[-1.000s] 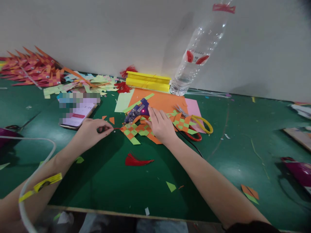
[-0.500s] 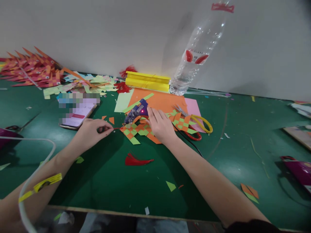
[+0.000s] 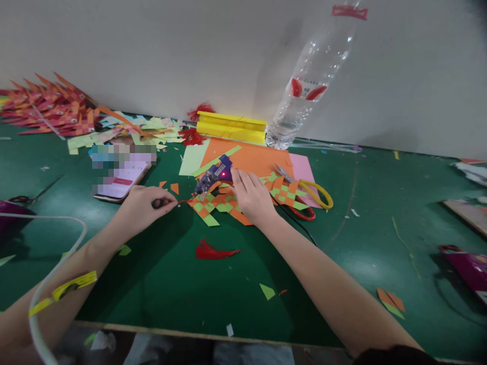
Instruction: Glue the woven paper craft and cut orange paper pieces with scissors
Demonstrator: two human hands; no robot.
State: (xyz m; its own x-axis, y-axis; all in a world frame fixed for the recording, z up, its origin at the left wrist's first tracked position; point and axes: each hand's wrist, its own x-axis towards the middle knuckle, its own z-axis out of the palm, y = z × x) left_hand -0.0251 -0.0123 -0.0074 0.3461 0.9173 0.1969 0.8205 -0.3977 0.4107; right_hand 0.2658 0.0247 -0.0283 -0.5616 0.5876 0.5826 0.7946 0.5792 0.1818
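Observation:
A red cord [image 3: 183,202] is pinched between the thumb and forefinger of my left hand [image 3: 150,203]. It runs right to the left end of an orange and green woven paper piece [image 3: 205,208]. My right hand [image 3: 253,197] is closed around a blue-purple hot glue gun [image 3: 217,174], partly hiding its grip and the weave beneath. The gun's nozzle points down and left over the woven end, near the cord. A red light glows on its side. Closer to me lies a red tassel [image 3: 213,251].
Scissors [image 3: 317,192] lie right of my right hand, by paper sheets [image 3: 243,152]. Behind them are a folded yellow strip [image 3: 232,129] and a leaning plastic bottle [image 3: 304,91]. A phone [image 3: 125,177] sits behind my left hand. Red-orange woven pieces [image 3: 53,111] fill the far left.

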